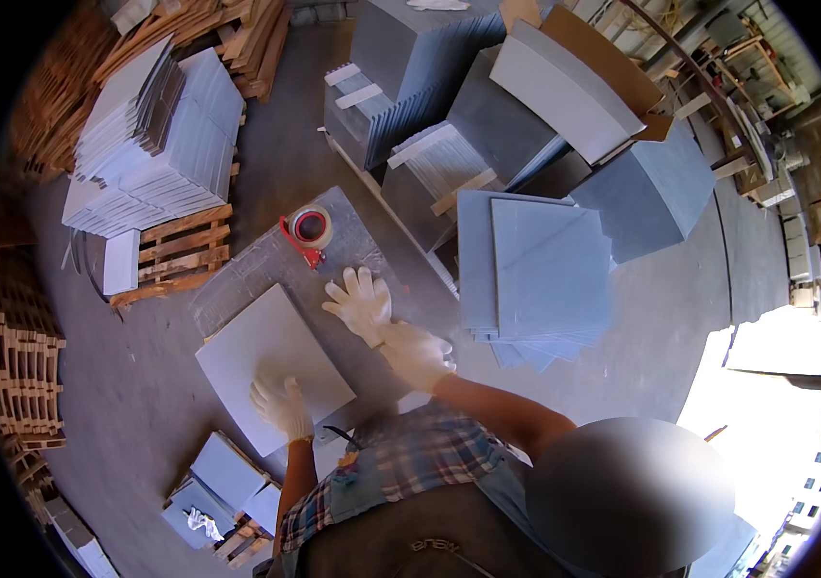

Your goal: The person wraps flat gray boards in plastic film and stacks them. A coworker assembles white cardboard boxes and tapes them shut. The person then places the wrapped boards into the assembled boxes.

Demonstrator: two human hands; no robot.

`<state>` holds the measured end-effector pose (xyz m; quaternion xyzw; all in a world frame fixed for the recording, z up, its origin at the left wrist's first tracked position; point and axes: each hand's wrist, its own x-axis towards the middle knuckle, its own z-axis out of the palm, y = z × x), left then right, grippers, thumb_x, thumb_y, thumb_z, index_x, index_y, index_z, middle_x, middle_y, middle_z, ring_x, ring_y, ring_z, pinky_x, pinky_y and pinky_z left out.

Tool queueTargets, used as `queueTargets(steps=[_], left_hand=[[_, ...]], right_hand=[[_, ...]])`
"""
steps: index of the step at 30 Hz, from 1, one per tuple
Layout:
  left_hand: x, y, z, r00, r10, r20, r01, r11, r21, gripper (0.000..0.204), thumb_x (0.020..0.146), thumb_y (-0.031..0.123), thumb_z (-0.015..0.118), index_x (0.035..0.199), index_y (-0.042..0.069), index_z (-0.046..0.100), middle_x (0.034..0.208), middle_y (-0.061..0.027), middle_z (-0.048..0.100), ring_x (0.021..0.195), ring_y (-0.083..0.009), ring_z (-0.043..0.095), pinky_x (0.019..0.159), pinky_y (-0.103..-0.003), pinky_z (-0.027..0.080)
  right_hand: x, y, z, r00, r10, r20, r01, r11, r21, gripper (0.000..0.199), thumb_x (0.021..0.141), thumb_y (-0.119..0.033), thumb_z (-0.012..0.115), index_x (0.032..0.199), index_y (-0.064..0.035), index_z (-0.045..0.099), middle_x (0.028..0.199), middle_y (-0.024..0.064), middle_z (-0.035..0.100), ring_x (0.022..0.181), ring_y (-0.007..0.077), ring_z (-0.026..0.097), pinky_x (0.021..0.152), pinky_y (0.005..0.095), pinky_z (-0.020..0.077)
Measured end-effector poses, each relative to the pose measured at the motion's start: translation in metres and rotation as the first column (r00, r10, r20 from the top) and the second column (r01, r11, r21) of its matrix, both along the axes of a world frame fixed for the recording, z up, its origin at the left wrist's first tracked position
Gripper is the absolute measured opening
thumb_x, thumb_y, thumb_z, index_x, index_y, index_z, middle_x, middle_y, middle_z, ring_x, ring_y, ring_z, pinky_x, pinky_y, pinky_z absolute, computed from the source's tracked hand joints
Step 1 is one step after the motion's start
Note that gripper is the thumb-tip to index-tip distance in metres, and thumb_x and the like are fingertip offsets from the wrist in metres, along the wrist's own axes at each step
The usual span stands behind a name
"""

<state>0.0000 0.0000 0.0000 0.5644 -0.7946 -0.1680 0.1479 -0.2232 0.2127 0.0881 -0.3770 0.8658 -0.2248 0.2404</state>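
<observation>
On a grey worktable [343,226] lies a flat, pale square panel or carton [247,356]. My left hand [282,409], in a white glove, rests on its near part with the fingers apart. My right hand [415,354], gloved in white too, is past the panel's right side. Its fingers are mostly hidden, and whether they grip anything is unclear. Right against it is another white glove [360,303] with spread fingers, apparently loose on the table. Beyond that glove stands a tape dispenser [312,252] with a red frame and a roll of tape.
To the right is a stack of blue-grey panels [550,270], fanned out at the bottom. Behind it are dark panel stacks [410,72] and an open carton [569,87]. White cartons [165,135] are piled on a wooden pallet [184,249] at left. Low boxes [227,472] lie at lower left.
</observation>
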Motion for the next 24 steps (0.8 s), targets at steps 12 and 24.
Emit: queueTargets(steps=[12, 24], left_hand=[[-0.100, 0.173, 0.084, 0.819, -0.563, -0.111, 0.561, 0.826, -0.052, 0.072, 0.080, 0.029, 0.074, 0.140, 0.000, 0.048, 0.136, -0.0230, 0.052, 0.130, -0.0446, 0.044, 0.109, -0.054, 0.033], [-0.110, 0.204, 0.099, 0.804, -0.592, -0.053, 0.591, 0.806, -0.029, 0.051, 0.084, 0.028, 0.073, 0.124, -0.001, 0.059, 0.116, -0.0231, 0.064, 0.106, -0.0438, 0.059, 0.093, -0.051, 0.046]], right_hand=[[-0.095, 0.154, -0.011, 0.931, 0.024, -0.363, 0.017, 0.994, 0.109, 0.071, 0.097, -0.046, 0.057, 0.150, -0.0023, 0.039, 0.157, 0.0195, 0.036, 0.147, 0.0381, 0.029, 0.118, 0.0587, 0.0218], [-0.269, 0.123, -0.015, 0.889, -0.048, -0.456, 0.063, 0.998, 0.019, 0.068, 0.099, -0.051, 0.053, 0.150, -0.0071, 0.041, 0.159, 0.0143, 0.036, 0.148, 0.0339, 0.029, 0.120, 0.0582, 0.0209]])
